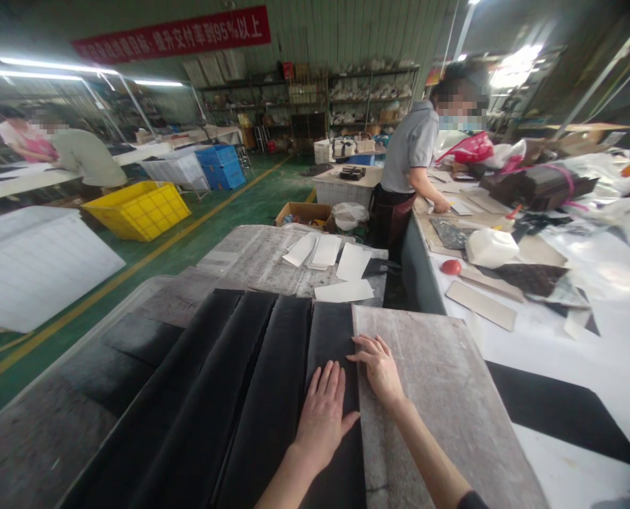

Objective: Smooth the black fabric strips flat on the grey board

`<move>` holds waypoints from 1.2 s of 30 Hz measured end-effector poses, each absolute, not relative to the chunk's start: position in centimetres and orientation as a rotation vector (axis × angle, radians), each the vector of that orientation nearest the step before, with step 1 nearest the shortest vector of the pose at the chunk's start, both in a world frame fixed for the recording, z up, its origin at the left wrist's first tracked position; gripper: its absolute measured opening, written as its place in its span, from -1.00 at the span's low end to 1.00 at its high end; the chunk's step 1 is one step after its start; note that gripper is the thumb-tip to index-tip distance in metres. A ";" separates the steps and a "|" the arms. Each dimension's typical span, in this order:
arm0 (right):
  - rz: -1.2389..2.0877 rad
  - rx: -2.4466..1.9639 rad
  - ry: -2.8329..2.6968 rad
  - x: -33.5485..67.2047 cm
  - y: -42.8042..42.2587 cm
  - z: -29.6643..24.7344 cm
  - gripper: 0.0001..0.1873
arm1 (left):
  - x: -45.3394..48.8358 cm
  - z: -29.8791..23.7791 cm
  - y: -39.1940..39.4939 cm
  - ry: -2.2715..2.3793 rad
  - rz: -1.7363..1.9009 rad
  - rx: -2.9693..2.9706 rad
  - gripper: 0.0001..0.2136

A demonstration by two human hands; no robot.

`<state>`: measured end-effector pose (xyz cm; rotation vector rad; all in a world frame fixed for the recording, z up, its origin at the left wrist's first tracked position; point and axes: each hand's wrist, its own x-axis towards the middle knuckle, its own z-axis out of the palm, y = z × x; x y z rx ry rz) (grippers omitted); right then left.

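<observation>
Both hands rest on the work before me. My left hand (322,413) lies flat, grip spread, on the rightmost black strip (331,332). My right hand (381,367) sits just beside it, grip loosely curled and pinching nothing, fingertips at the edge of the grey board (442,382) where board meets strip. I judge even, flat pressure best: keep the strip square against that edge, without gap or overlap. Other strips (230,382) lie alongside on the surface (54,438), leftward.
</observation>
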<state>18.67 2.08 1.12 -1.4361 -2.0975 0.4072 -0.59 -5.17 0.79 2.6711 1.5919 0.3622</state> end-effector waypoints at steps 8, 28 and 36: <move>0.412 -1.440 -2.091 18.7 2.1 1.0 -0.50 | -0.6 1.6 -5.4 1.577 0.372 2.640 -0.29; 0.409 -1.432 -2.105 18.8 2.2 0.6 -0.47 | -0.4 0.6 -6.1 1.640 0.451 2.641 -0.24; 0.403 -1.437 -2.098 19.0 2.4 0.1 -0.43 | -0.8 0.6 -4.6 1.636 0.404 2.632 -0.01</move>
